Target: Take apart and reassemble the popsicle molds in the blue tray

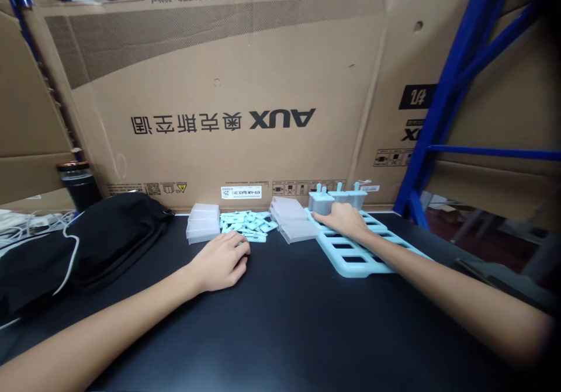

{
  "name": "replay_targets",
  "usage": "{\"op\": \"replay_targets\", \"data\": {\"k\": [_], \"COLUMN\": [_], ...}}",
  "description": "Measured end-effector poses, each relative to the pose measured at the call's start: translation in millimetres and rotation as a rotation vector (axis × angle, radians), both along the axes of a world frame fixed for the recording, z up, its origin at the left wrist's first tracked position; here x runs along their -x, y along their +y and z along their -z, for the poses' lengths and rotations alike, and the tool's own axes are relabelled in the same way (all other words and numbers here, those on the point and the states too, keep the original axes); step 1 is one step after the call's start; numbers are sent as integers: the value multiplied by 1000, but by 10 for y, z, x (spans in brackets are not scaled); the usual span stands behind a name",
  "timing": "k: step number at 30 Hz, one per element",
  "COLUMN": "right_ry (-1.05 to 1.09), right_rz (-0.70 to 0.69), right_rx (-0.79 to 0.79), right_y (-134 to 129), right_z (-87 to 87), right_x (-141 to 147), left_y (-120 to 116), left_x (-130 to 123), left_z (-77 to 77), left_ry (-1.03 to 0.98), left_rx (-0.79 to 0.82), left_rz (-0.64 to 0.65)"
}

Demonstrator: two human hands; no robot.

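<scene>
Head view showed three filled molds seated at the light-blue tray's far end, most slots empty. My right hand curled onto one mold; my left hand rested loosely curled, holding nothing, beside the sticks.

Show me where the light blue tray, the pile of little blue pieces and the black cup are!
light blue tray (350, 259): head view, on a bar of its near end.
pile of little blue pieces (248, 224): head view, on the middle of the heap.
black cup (79, 186): head view, on its dark side below the rim.
</scene>
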State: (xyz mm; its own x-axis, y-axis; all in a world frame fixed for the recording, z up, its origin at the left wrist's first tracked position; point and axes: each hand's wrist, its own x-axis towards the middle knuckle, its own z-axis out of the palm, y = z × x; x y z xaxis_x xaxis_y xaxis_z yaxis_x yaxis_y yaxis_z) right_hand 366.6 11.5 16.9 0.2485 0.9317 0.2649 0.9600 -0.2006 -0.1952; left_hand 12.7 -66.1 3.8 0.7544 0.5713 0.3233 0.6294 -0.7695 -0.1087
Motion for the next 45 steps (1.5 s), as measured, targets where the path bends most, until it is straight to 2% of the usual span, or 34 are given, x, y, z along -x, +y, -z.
{"op": "replay_targets", "data": {"k": [7,10,13,15,17,19,21,23,26,29,31,38,45], "right_ry": [123,195,261,363,491,524,391,187,-72,-202,-270,-333,-321], "right_rz": [-29,-82,-144,-247,-427,-583,-608,-550,-560,-582,-547,-497,-501], "right_rx": [-94,-126,-143,-134,-93,-9,67,106,85,35,30,147,248], "right_y": [6,-12,-38,-60,-81,-84,-50,21,146,217,226,134,7], "right_z": [-11,-105,-282,-434,-590,-726,-826,-890,-960,-1019,-1035,-946,-976], "right_x": [-37,-71,-49,36,187,382,590,780,1002,1166,1262,1485,1553], "left_y": [-8,-3,-4,-8,-13,-16,-18,-18,-15,-11,-8,4,11], "left_x": [-1,-4,-7,-7,-5,-1,4,7,11,13,16,20,11], "left_z": [4,4,2,0,-3,-5,-8,-9,-6,2,8,19,20], "left_ry": [-9,-9,-4,-3,-4,-3,0,4,0,1,6,8,17], "left_rx": [6,24,35,39,44,43,34,22,15,14,14,9,5], "left_rz": [4,-13,-21,-23,-30,-34,-33,-27,-25,-25,-25,-23,-24]}}
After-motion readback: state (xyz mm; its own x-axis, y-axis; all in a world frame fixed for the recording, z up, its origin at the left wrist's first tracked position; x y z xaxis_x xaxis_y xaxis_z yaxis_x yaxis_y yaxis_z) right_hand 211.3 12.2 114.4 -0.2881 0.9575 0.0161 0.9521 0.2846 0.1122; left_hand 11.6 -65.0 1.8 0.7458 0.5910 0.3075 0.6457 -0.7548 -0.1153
